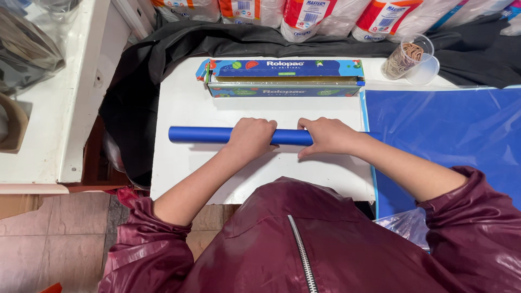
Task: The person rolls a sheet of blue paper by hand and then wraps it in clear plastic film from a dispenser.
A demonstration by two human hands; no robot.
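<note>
Nearest you, your maroon jacket sleeves reach forward over the white counter. Your left hand and right hand sit side by side, both curled down over the blue roll — a tight tube lying crosswise on the counter, its left end sticking out free. By the look of it, the rolling is well along but not finished: a wide stretch of blue sheet lies flat to your right (apparently the same sheet). Beyond the hands sits a long cling-film box, and farther right a clear cup of rubber bands.
</note>
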